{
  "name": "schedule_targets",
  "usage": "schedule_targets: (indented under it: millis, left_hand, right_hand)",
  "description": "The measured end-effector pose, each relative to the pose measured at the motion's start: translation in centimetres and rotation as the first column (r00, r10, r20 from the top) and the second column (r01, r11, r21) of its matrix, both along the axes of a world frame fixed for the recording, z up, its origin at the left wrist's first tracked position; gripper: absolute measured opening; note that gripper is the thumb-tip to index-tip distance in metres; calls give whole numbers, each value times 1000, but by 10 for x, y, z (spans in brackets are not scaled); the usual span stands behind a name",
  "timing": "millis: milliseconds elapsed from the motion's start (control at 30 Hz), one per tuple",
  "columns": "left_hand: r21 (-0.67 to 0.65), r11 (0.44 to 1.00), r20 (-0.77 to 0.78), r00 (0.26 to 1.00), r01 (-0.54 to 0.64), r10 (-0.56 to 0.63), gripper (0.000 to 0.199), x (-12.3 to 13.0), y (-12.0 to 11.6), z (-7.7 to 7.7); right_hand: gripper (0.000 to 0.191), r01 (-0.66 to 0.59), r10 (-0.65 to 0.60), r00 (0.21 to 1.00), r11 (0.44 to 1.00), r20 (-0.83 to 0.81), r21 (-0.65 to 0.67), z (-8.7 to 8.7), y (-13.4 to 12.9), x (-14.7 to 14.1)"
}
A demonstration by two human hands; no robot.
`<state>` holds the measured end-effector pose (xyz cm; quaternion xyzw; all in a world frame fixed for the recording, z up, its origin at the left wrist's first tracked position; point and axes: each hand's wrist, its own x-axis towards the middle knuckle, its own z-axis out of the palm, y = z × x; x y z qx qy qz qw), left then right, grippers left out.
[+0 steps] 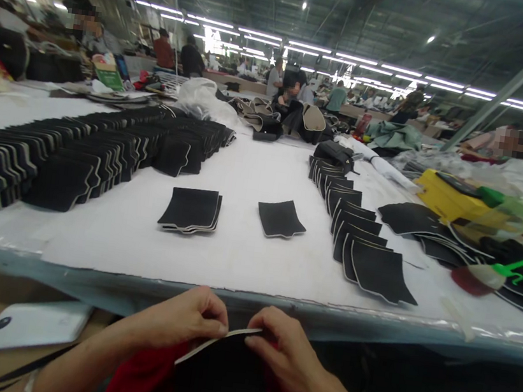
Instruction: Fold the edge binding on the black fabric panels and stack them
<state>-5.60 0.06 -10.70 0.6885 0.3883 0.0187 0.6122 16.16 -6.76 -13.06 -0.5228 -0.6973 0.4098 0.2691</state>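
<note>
Between my two hands, in front of the table's near edge, is a black panel [222, 380] with a pale edge along its top. My left hand [195, 317] pinches that edge between thumb and fingers. A short way to the right, my right hand [278, 340] grips the same edge, thumb on the near face. On the white tabletop beyond lie a small stack of black panels [190, 209] and a single black panel [282, 218]. An overlapping row of similar panels [374, 269] runs back on the right.
Long rows of black panels [61, 176] fill the table's left side. To the right are a yellow box [449, 196], a glue pot with a green-handled brush [477, 277] and plastic bags. A white phone-like object [32, 325] lies below at left. Several people work in the background.
</note>
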Motion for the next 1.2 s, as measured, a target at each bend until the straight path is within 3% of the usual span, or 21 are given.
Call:
schedule_targets:
  millis: [100, 167, 267, 333, 533, 733, 900, 1200]
  left_hand:
    - [2, 1000, 2, 1000, 24, -24, 17, -1, 2, 0]
    - [-6, 1000, 13, 1000, 7, -7, 15, 0, 2, -2]
    - [-54, 997, 41, 997, -56, 59, 15, 2, -1, -6]
    - [-93, 991, 59, 993, -101, 106, 16, 3, -3, -9]
    - [-146, 974, 101, 976, -175, 190, 20, 1, -7, -16]
    - [-117, 968, 99, 967, -223, 235, 16, 1, -14, -32]
    - [-78, 979, 57, 980, -187, 192, 12, 2, -22, -43]
    - [-7, 990, 22, 990, -141, 141, 11, 1, -19, -31]
  right_hand:
    - [8, -50, 49, 998, 998, 27, 38, 0, 1, -2]
    - [9, -77, 70, 996, 988, 57, 132, -1, 2, -5]
    - [14, -130, 91, 987, 937, 131, 323, 1, 1, -11]
    - [16, -166, 94, 975, 912, 201, 376, 2, 0, -15]
    - [21, -188, 71, 951, 905, 300, 381, -3, -1, -25]
    - [12, -251, 57, 931, 818, 361, 518, -18, -3, -28]
    - [16, -356, 116, 887, 788, 447, 503, -25, -4, -30]
    - [14, -343, 182, 910, 835, 373, 430, -22, 1, -26]
